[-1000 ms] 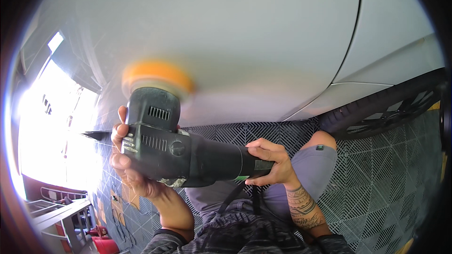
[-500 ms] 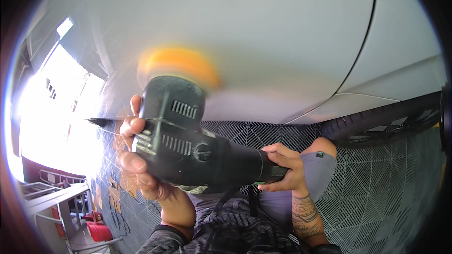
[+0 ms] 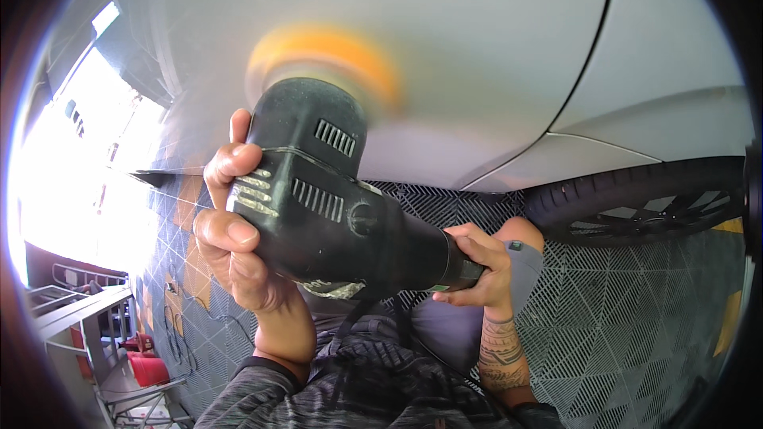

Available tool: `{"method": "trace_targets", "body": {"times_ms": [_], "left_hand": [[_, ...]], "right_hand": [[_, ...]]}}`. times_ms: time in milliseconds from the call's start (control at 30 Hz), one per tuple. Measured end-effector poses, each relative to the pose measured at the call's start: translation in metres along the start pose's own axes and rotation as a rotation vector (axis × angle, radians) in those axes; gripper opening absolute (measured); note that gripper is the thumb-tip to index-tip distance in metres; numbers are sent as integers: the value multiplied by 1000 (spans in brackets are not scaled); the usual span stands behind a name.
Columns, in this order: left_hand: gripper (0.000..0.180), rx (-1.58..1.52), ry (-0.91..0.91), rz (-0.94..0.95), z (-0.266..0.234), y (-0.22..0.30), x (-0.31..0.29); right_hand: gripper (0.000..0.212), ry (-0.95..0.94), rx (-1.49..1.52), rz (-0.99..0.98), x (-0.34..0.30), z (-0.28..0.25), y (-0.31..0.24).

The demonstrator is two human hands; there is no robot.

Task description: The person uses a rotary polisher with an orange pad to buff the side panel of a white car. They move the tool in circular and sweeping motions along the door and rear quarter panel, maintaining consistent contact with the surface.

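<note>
A black power polisher (image 3: 318, 199) lies across my front, its head tilted up and away against a silver-grey car panel (image 3: 477, 40). Its orange pad (image 3: 326, 52) is smeared by spinning and appears to touch the panel. My left hand (image 3: 238, 222) wraps round the vented head end from the left, fingers spread over its back and side. At the rear, my right hand (image 3: 482, 266) is closed round the handle. The part of the pad facing the panel is hidden.
A car wheel with black tyre (image 3: 588, 199) stands at the right, near my knee. Below is a grey patterned tile floor (image 3: 604, 326). At the lower left are a metal frame (image 3: 87, 310), a red container (image 3: 147, 367) and a dark cable (image 3: 187, 326).
Both hands have carried the polisher, its pad still spinning, higher up the panel and a little to the right in relation to the panel seam. The whole view has also shifted slightly.
</note>
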State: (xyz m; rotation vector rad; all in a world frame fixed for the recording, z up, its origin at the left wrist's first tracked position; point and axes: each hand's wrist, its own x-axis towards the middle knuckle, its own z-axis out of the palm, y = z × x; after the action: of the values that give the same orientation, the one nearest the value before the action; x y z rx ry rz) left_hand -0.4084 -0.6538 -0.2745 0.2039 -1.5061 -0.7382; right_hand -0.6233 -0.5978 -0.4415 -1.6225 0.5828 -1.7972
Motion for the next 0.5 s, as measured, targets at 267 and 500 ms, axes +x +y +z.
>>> {"method": "trace_targets", "body": {"times_ms": [267, 500], "left_hand": [[21, -29, -4, 17, 23, -5, -4], [35, 123, 35, 32, 45, -9, -12]], "right_hand": [[89, 29, 14, -2, -11, -17, -4], [90, 38, -18, -23, -18, -32, -9]]}}
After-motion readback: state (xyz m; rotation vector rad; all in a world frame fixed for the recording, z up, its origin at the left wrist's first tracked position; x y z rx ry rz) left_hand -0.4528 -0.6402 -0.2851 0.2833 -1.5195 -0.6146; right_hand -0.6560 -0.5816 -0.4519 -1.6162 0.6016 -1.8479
